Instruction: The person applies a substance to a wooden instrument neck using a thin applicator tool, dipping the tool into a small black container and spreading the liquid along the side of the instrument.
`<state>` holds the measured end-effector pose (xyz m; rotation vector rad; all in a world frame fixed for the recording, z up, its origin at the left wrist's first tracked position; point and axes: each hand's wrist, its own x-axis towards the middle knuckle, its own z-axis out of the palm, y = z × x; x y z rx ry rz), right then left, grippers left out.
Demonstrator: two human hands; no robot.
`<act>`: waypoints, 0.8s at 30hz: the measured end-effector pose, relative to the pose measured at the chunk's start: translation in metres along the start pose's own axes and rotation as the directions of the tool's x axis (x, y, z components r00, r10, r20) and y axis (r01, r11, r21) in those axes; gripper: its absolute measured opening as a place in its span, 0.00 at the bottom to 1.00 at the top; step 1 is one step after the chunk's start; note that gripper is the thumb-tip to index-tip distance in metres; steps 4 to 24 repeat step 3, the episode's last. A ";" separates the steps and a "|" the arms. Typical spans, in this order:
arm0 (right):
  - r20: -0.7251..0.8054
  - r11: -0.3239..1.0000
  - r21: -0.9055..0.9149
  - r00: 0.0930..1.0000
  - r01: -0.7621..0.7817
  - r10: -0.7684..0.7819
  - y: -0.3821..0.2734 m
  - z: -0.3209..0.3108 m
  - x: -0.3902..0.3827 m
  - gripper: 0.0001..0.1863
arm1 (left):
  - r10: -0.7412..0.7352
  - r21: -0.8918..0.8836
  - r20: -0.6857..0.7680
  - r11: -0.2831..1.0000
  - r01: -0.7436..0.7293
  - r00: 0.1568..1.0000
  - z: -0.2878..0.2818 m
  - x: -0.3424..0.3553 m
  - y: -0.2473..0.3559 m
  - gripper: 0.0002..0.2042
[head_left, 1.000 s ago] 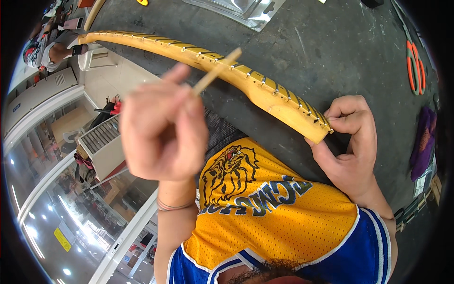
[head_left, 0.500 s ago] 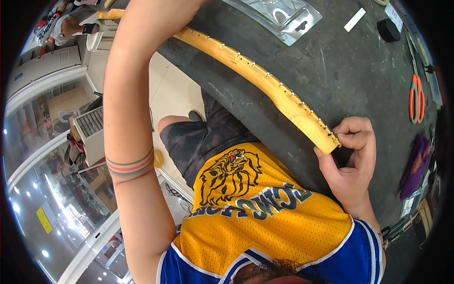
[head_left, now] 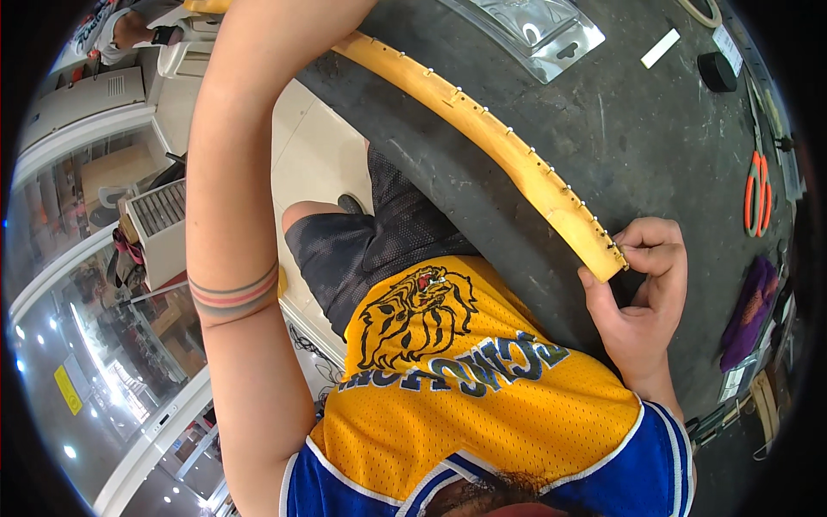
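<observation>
A guitar neck of pale yellow wood runs diagonally from upper left to lower right, fret ends dotted along its edge. My right hand is closed at its squared lower-right end, thumb on the near side and bent fingers by the fretted edge. At the top, only the wrist and back of my left hand show, beside the neck's far part. Its fingers lie beyond the picture's edge, so their grip is hidden.
On the dark worktop lie a clear plastic package, a white strip, a black round piece, orange-handled scissors and a purple cloth. Glass cabinets and another person are at the left.
The view has shifted slightly, moving the neck and the worktop items a little rightward in the picture. My right hand keeps its hold on the neck's end.
</observation>
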<state>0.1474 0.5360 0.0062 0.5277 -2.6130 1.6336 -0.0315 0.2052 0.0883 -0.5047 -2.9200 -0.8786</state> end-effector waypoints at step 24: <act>0.008 1.000 0.008 1.000 -0.013 0.013 -0.002 0.002 0.001 0.25 | 0.040 -0.036 -0.226 0.998 -0.049 0.973 -0.006 -0.027 0.008 0.09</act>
